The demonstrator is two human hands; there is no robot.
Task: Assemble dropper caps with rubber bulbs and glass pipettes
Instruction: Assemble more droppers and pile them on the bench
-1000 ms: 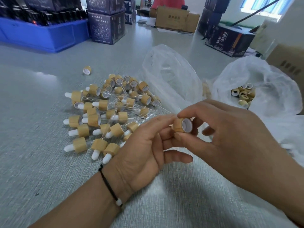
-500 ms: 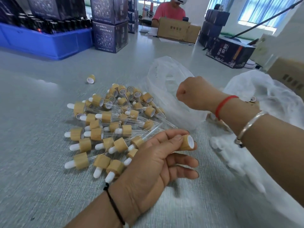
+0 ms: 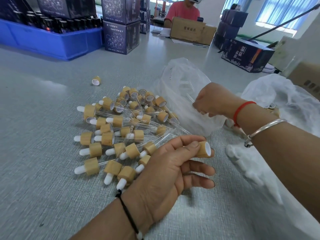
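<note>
My left hand [image 3: 166, 172] pinches a bamboo dropper cap [image 3: 204, 149] between thumb and forefinger, its white open end facing right. My right hand [image 3: 213, 101] is curled at the mouth of a clear plastic bag [image 3: 180, 78] of glass pipettes. Its fingers pinch a thin glass pipette [image 3: 187, 91] that slants up and to the left; the fingertips themselves are hidden. A pile of assembled droppers [image 3: 121, 129], with bamboo collars, white bulbs and glass tubes, lies on the grey table left of my hands.
A lone cap [image 3: 96, 80] lies apart at the upper left. A second plastic bag [image 3: 277, 90] at the right holds loose caps. A blue crate [image 3: 52, 42], dark cartons [image 3: 121, 37] and a cardboard box [image 3: 192, 33] line the far side, where a person [image 3: 183, 11] sits.
My right hand let go of the cap and moved up to the pipette bag. The left hand keeps hold of the cap alone.
</note>
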